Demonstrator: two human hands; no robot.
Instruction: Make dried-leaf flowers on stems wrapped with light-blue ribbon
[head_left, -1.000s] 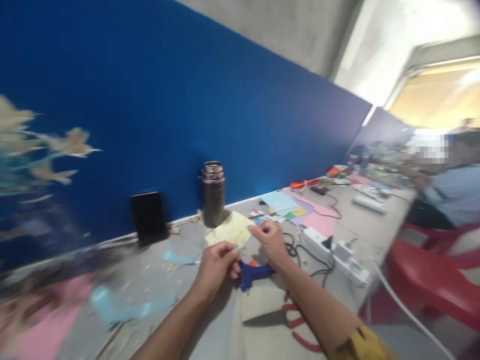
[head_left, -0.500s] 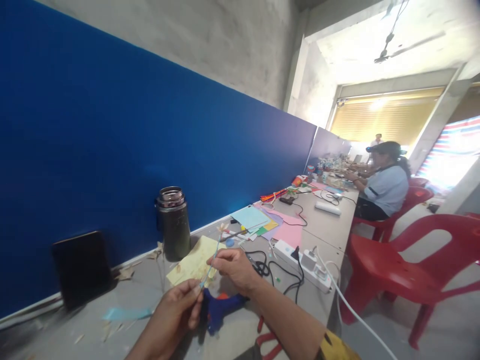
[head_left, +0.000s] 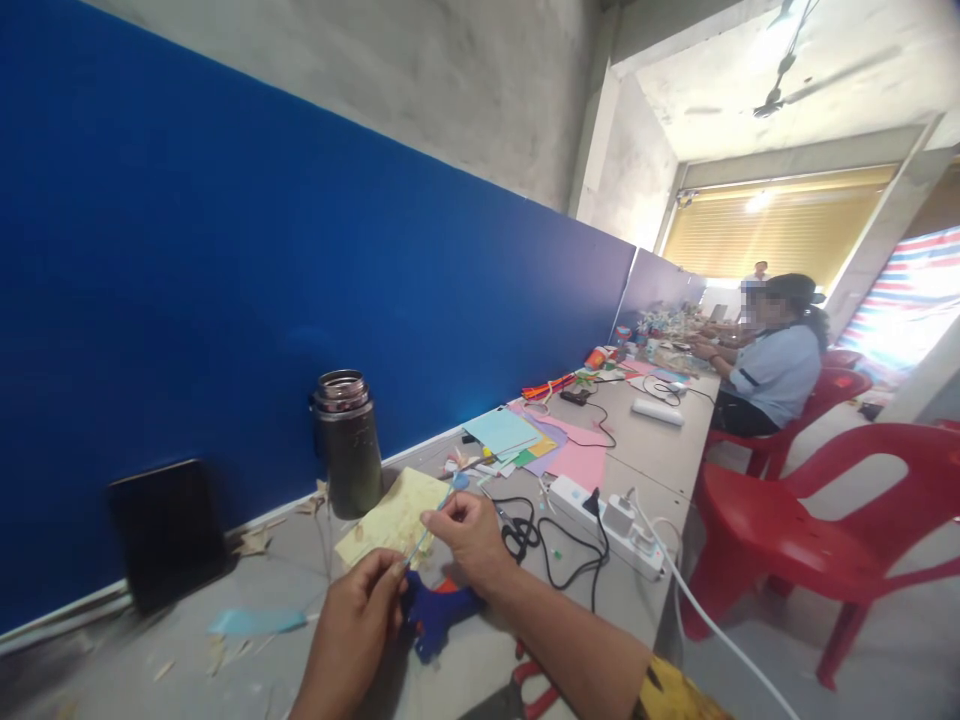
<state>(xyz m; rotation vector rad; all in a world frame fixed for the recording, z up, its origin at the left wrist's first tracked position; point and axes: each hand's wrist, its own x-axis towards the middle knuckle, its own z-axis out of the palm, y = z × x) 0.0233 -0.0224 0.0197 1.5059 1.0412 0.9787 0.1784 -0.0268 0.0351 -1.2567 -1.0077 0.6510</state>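
Observation:
Between my two hands runs a thin light-blue stem, slanting up to the right, with a small pale flower-like tip near its upper end. My left hand is closed, pinching the stem's lower end between thumb and fingers. Higher up, my right hand pinches the same stem with thumb and forefinger. Just under both hands lies a dark blue glue gun, partly hidden by my right hand. A stained yellow paper sheet is behind the stem. Red-handled scissors lie at the bottom edge, partly cut off.
A dark thermos without its lid and a black tablet-like panel stand by the blue partition. A light-blue strip lies left. Coloured paper, a power strip and black cables spread rightward. A person sits farther along.
The stem's upper end has dipped down and to the right. My left hand has shifted slightly right, and both hands keep their pinch on the stem.

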